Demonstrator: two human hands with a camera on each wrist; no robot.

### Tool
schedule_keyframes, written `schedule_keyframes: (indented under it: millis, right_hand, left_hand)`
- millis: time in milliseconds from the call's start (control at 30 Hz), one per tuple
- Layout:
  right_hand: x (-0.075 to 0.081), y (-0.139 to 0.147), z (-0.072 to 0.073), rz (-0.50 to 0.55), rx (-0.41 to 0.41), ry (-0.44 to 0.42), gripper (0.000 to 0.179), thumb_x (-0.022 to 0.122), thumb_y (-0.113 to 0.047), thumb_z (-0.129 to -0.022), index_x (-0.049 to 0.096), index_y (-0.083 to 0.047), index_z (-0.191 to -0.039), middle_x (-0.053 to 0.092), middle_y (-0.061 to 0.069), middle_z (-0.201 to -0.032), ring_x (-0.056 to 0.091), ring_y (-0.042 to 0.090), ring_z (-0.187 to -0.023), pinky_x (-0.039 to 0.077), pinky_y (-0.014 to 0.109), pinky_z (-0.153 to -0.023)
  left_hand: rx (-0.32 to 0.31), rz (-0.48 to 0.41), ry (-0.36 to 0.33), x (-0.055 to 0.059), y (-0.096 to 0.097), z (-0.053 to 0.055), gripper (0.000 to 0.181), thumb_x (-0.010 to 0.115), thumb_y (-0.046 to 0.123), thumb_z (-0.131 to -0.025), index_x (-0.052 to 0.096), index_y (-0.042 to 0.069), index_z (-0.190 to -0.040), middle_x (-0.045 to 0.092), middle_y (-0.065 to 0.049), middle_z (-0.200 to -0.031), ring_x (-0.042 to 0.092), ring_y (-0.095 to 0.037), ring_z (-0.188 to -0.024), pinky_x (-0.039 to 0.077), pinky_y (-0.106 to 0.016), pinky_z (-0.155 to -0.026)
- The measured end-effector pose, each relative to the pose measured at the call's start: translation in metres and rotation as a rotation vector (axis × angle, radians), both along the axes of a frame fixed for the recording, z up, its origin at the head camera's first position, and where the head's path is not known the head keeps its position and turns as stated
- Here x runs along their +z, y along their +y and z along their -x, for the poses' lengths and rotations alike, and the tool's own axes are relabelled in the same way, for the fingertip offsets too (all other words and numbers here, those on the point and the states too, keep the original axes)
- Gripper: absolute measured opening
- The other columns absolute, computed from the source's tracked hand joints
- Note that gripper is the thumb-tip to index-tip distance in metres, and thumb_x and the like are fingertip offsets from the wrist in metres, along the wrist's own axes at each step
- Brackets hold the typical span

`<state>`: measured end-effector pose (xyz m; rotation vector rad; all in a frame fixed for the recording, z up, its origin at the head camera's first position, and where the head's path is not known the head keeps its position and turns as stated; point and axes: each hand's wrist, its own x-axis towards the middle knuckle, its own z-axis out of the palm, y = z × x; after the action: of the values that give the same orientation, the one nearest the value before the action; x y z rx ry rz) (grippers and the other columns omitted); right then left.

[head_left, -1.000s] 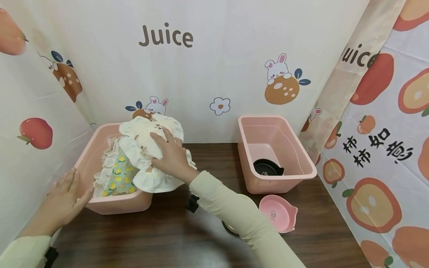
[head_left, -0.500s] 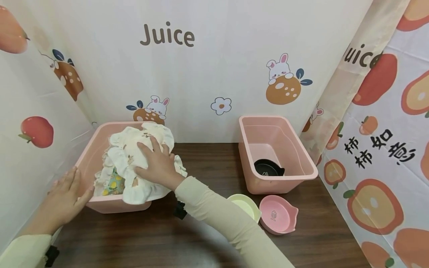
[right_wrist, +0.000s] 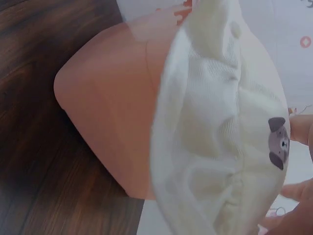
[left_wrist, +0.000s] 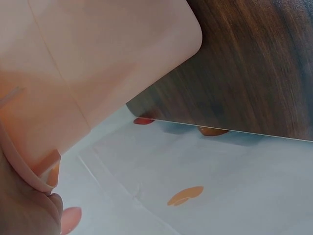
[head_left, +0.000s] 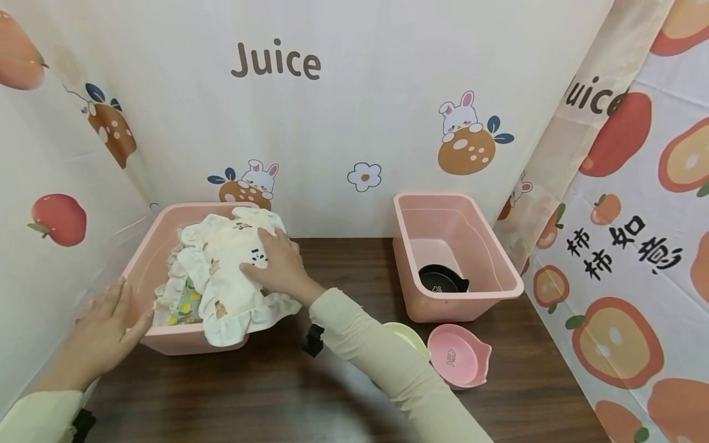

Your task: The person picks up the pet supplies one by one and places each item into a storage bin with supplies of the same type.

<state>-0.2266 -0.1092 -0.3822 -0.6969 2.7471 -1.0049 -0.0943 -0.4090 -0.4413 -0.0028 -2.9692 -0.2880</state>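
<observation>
Softly frilled cloth [head_left: 235,277], smooth tub [head_left: 177,345].

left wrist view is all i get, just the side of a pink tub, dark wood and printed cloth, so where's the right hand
Observer: The head view shows the right hand on a cream ruffled cloth item, fingers spread.

Operator: anything else in the tub it's lying over

Observer: Yes, a lemon-print cloth item with a pale ruffle shows inside the left-hand pink tub, partly covered by the cream one.
</observation>
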Motion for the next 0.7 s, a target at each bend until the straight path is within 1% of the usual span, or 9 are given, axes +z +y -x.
schedule_keyframes:
  millis: [100, 200, 333, 400, 467, 600, 700]
  right_hand:
    - [-0.0061, -0.0002, 0.0030, -0.001, -0.039, -0.070, 0.086, 0.059, -0.063, -0.083, 0.022, -0.031, -0.153, 0.018, 0.008, -0.158, 0.032, 0.035, -0.136, 0.036, 0.053, -0.103]
    - [-0.0108, 0.0009, 0.0056, 0.037, -0.020, -0.124, 0.089, 0.060, -0.063, -0.082, 0.020, -0.028, -0.154, 0.023, 0.008, -0.156, 0.037, 0.031, -0.134, 0.040, 0.049, -0.102]
    - [-0.0107, 0.0030, 0.0089, 0.098, 0.032, -0.149, 0.087, 0.064, -0.050, -0.085, 0.020, -0.019, -0.154, 0.032, 0.007, -0.153, 0.037, 0.022, -0.135, 0.038, 0.039, -0.105]
    - [-0.0090, 0.0040, 0.0100, 0.121, 0.051, -0.160, 0.086, 0.066, -0.042, -0.086, 0.021, -0.016, -0.154, 0.033, 0.005, -0.153, 0.034, 0.019, -0.138, 0.035, 0.035, -0.108]
    - [-0.0068, 0.0049, 0.0106, 0.135, 0.060, -0.177, 0.085, 0.068, -0.035, -0.086, 0.021, -0.015, -0.154, 0.034, 0.005, -0.153, 0.033, 0.019, -0.139, 0.033, 0.034, -0.110]
    - [-0.0036, 0.0064, 0.0105, 0.155, 0.049, -0.198, 0.083, 0.069, -0.027, -0.085, 0.024, -0.017, -0.153, 0.037, 0.006, -0.152, 0.038, 0.020, -0.135, 0.034, 0.034, -0.109]
    - [-0.0028, 0.0076, 0.0095, 0.195, 0.018, -0.197, 0.081, 0.071, -0.023, -0.084, 0.027, -0.018, -0.152, 0.040, 0.007, -0.149, 0.042, 0.020, -0.131, 0.036, 0.033, -0.107]
  left_hand:
    - [0.003, -0.002, -0.012, -0.0002, -0.0002, -0.0005, 0.081, 0.040, 0.042, -0.098, 0.010, -0.018, -0.144, 0.006, -0.039, -0.150, 0.007, -0.055, -0.138, -0.008, -0.061, -0.112]
    - [0.003, 0.001, -0.019, -0.0002, -0.0003, -0.0009, 0.081, 0.039, 0.042, -0.099, 0.010, -0.018, -0.144, 0.005, -0.039, -0.149, 0.006, -0.055, -0.138, -0.007, -0.062, -0.111]
    - [0.003, 0.003, -0.018, 0.0000, -0.0006, -0.0011, 0.081, 0.039, 0.042, -0.099, 0.011, -0.018, -0.143, 0.005, -0.039, -0.150, 0.005, -0.055, -0.138, -0.007, -0.062, -0.111]
    - [0.003, 0.004, -0.018, 0.0001, -0.0005, -0.0010, 0.080, 0.039, 0.042, -0.099, 0.011, -0.019, -0.143, 0.005, -0.039, -0.149, 0.007, -0.056, -0.137, -0.006, -0.062, -0.111]
    - [0.004, 0.006, -0.020, 0.0002, -0.0004, -0.0007, 0.080, 0.039, 0.043, -0.099, 0.011, -0.018, -0.143, 0.005, -0.039, -0.150, 0.007, -0.056, -0.137, -0.006, -0.063, -0.111]
    - [0.006, 0.007, -0.021, 0.0005, 0.0000, -0.0005, 0.080, 0.038, 0.043, -0.099, 0.012, -0.019, -0.143, 0.006, -0.039, -0.149, 0.008, -0.056, -0.137, -0.006, -0.062, -0.111]
    - [0.003, 0.007, -0.017, 0.0008, 0.0001, -0.0005, 0.080, 0.038, 0.043, -0.099, 0.012, -0.019, -0.143, 0.005, -0.039, -0.149, 0.008, -0.056, -0.137, -0.008, -0.061, -0.112]
